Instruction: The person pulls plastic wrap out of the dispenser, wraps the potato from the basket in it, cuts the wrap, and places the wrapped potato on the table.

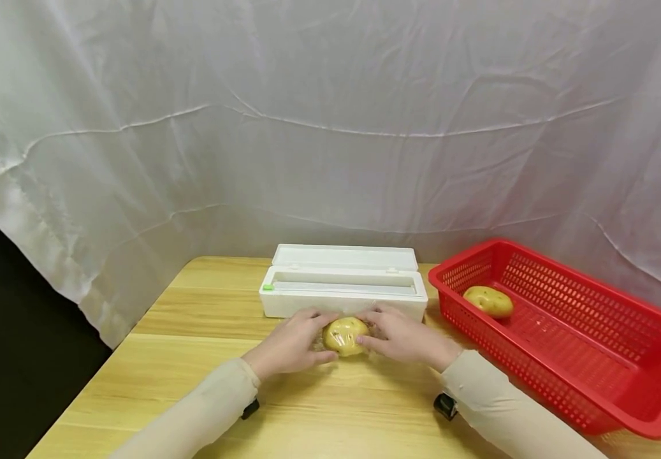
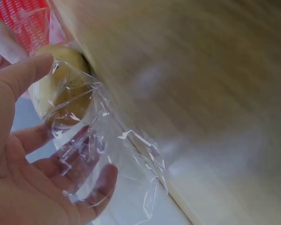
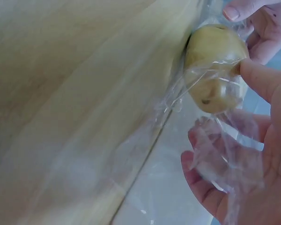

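Film-wrapped potato [image 1: 343, 336] on worktop [image 1: 330, 414], between both hands, in front of white box [image 1: 341, 305]. Left hand [image 1: 294, 342] — loose, fingers spread, clear film [image 2: 100, 105] across them. Right hand [image 1: 403, 336] — thumb touching potato, other fingers relaxed. Forearms [image 1: 198, 408] angle inward.

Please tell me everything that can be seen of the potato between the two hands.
The potato is yellow, rounded and smooth-looking, with a few small dark marks. Clear, crinkled plastic film lies over it, with loose ends at both sides. It appears to rest on the wooden table, in front of the open white box. The left hand and right hand are at its sides, the right thumb touching it.
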Demonstrator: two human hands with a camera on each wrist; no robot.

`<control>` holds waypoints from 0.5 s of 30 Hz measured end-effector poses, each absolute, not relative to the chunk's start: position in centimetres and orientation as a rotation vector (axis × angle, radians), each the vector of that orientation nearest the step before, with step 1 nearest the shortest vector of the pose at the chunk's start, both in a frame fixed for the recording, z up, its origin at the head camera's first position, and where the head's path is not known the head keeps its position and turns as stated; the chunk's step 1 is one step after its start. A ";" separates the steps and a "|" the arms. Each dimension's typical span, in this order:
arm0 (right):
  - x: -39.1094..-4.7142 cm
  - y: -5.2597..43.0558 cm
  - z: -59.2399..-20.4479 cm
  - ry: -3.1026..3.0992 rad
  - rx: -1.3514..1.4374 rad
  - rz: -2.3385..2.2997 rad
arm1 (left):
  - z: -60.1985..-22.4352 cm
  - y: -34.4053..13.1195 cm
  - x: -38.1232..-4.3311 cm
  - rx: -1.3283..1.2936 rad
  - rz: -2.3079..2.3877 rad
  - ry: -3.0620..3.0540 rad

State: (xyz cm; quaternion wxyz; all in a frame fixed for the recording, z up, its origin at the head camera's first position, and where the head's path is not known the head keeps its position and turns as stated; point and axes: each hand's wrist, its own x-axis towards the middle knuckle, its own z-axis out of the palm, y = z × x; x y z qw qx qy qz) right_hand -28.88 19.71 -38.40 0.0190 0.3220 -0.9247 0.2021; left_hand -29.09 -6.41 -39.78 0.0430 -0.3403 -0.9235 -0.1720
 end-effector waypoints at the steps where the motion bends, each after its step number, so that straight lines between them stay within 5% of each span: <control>1: -28.8 19.6 -38.4 -2.866 0.990 0.609 | -39.8 -6.4 -29.1 -1.031 -0.519 -2.830; 15: -28.2 18.2 -38.2 -2.706 0.959 0.433 | -39.8 -6.6 -28.3 -1.055 -0.339 -2.623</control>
